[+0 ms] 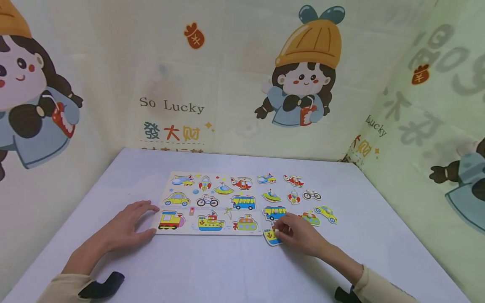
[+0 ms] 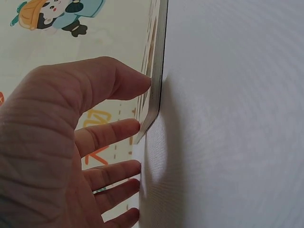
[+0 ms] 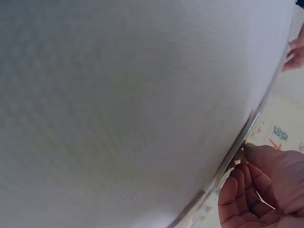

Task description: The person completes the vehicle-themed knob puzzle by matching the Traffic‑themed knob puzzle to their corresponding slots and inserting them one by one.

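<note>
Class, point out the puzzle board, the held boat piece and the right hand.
Puzzle board (image 1: 225, 203), head view: bare surface between pictures.
Held boat piece (image 1: 271, 238), head view: its hull.
Right hand (image 1: 302, 235), head view: its back.

The pale table (image 1: 212, 269) carries a puzzle board (image 1: 224, 204) and loose vehicle pieces (image 1: 293, 197).

A white table (image 1: 212, 269) before pale walls (image 1: 235, 54)
Cartoon girls (image 1: 307, 80), red pouches (image 1: 195, 37) and "So Lucky" lettering (image 1: 171, 105) decorate them; the right wall (image 1: 409, 202) looks greener, with large faint grey characters (image 1: 420, 129).

the head view is evenly bright, the right wrist view dimmer, hazy.
</note>
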